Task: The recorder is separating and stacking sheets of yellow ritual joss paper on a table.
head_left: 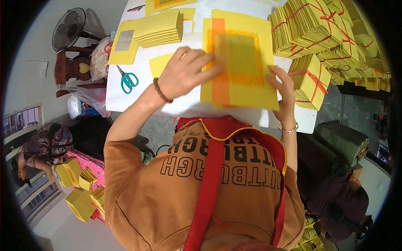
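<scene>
Above the near edge of the white table, a yellow paper sheet (243, 94) with an orange strip (219, 31) and a dark square with an orange border stands between my hands. My left hand (186, 73), wearing a beaded bracelet, is closed at the sheet's left side, fingers curled. Its blurred fingertips reach over the orange strip. At the sheet's right edge, my right hand (284, 88) pinches the paper, with a bangle on its wrist. Part of another yellow sheet (162, 65) shows behind my left hand.
Teal-handled scissors (128, 79) lie on the white table (171, 109) at the left, near a stack of folded yellow paper (157, 29). Bundles tied with red string (307, 31) crowd the right side. A fan (69, 28) and a wooden chair (67, 69) stand beyond the left edge.
</scene>
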`<state>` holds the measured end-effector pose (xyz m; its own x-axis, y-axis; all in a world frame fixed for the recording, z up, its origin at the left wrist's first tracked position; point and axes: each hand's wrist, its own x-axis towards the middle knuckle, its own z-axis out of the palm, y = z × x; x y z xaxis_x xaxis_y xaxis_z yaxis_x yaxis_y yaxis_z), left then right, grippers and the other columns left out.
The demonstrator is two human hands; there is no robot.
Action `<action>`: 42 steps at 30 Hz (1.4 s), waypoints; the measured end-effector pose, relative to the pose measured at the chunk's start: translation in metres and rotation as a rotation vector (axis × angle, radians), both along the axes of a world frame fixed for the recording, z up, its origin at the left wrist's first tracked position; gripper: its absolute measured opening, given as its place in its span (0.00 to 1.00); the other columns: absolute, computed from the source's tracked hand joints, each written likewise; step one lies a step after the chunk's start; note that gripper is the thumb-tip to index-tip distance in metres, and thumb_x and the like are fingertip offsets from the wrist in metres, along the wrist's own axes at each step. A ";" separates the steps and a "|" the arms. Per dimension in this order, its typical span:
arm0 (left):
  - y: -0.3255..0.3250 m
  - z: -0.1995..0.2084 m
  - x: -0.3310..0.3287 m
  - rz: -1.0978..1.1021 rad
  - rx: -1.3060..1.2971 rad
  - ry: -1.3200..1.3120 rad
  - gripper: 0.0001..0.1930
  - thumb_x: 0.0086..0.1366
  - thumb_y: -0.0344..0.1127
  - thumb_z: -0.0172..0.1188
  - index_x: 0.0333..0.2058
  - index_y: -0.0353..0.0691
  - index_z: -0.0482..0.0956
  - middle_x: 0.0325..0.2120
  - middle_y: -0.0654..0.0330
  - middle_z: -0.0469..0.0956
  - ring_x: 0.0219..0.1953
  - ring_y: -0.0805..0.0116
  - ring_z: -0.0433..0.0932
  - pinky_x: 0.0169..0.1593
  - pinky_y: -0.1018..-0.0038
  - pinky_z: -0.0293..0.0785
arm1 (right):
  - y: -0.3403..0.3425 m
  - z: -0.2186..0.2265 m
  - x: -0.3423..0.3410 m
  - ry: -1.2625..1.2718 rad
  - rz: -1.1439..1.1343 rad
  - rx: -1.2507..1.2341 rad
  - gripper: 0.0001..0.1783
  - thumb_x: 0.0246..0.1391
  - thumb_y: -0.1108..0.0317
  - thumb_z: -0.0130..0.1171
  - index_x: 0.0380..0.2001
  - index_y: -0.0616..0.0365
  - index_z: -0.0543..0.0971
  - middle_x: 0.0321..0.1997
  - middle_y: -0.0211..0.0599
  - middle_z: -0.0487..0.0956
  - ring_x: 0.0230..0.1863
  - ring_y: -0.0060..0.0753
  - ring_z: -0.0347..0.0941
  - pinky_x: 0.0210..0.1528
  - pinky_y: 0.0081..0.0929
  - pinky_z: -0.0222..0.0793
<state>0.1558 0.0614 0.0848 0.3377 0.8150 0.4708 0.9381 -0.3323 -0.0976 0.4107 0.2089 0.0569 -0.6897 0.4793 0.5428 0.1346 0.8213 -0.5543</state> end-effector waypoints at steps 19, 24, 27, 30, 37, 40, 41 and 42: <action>-0.005 -0.003 -0.009 0.059 -0.074 -0.868 0.14 0.54 0.22 0.50 0.40 0.33 0.76 0.33 0.52 0.78 0.34 0.58 0.77 0.38 0.68 0.74 | -0.019 -0.003 0.021 0.051 -0.164 -0.979 0.25 0.53 0.82 0.53 0.55 0.58 0.63 0.21 0.22 0.69 0.21 0.10 0.62 0.25 0.07 0.57; 0.008 0.009 -0.036 0.251 0.298 -1.152 0.10 0.65 0.23 0.47 0.42 0.28 0.73 0.34 0.57 0.77 0.31 0.69 0.78 0.36 0.75 0.76 | -0.018 0.017 -0.002 0.254 -0.189 -1.094 0.21 0.54 0.82 0.52 0.51 0.59 0.66 0.22 0.21 0.69 0.23 0.09 0.62 0.27 0.08 0.57; 0.018 0.031 -0.049 0.159 0.519 -1.284 0.09 0.67 0.30 0.48 0.40 0.28 0.73 0.32 0.58 0.76 0.30 0.67 0.78 0.35 0.72 0.79 | -0.011 0.012 -0.012 0.247 -0.222 -1.055 0.17 0.54 0.81 0.53 0.48 0.60 0.69 0.22 0.18 0.67 0.24 0.08 0.60 0.27 0.07 0.55; 0.022 0.042 -0.055 0.110 0.588 -1.213 0.09 0.67 0.30 0.48 0.39 0.28 0.73 0.32 0.58 0.76 0.29 0.68 0.79 0.34 0.74 0.79 | -0.006 -0.003 -0.012 0.217 -0.179 -1.002 0.13 0.53 0.79 0.55 0.43 0.61 0.73 0.19 0.13 0.60 0.21 0.06 0.52 0.22 0.08 0.47; 0.017 0.036 -0.055 0.150 0.608 -1.161 0.09 0.67 0.28 0.47 0.40 0.29 0.72 0.30 0.59 0.77 0.29 0.69 0.79 0.33 0.76 0.77 | -0.001 -0.009 -0.023 0.180 -0.229 -0.987 0.12 0.52 0.77 0.58 0.41 0.59 0.75 0.16 0.11 0.56 0.18 0.05 0.47 0.19 0.09 0.41; 0.014 0.032 -0.056 0.143 0.594 -1.117 0.09 0.67 0.27 0.47 0.40 0.30 0.73 0.31 0.59 0.77 0.29 0.69 0.79 0.34 0.76 0.76 | 0.000 -0.012 -0.026 0.167 -0.208 -0.975 0.11 0.52 0.77 0.58 0.41 0.59 0.76 0.16 0.11 0.56 0.17 0.05 0.47 0.19 0.10 0.41; 0.014 0.032 -0.056 0.143 0.596 -1.117 0.09 0.67 0.27 0.47 0.40 0.30 0.73 0.31 0.59 0.77 0.29 0.69 0.79 0.34 0.76 0.76 | 0.000 -0.013 -0.027 0.171 -0.191 -0.971 0.11 0.52 0.76 0.59 0.40 0.59 0.76 0.16 0.11 0.57 0.17 0.05 0.47 0.19 0.10 0.41; 0.014 0.033 -0.055 0.145 0.592 -1.116 0.09 0.67 0.27 0.46 0.41 0.30 0.73 0.31 0.59 0.77 0.29 0.69 0.79 0.35 0.76 0.76 | 0.000 -0.013 -0.027 0.171 -0.190 -0.970 0.11 0.52 0.76 0.59 0.40 0.59 0.76 0.16 0.11 0.57 0.17 0.05 0.47 0.19 0.10 0.41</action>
<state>0.1008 0.0752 0.1174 -0.5498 0.3800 0.7438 0.6301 -0.3959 0.6680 0.3837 0.2091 0.0439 -0.5053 0.8611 -0.0565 0.0727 -0.0228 -0.9971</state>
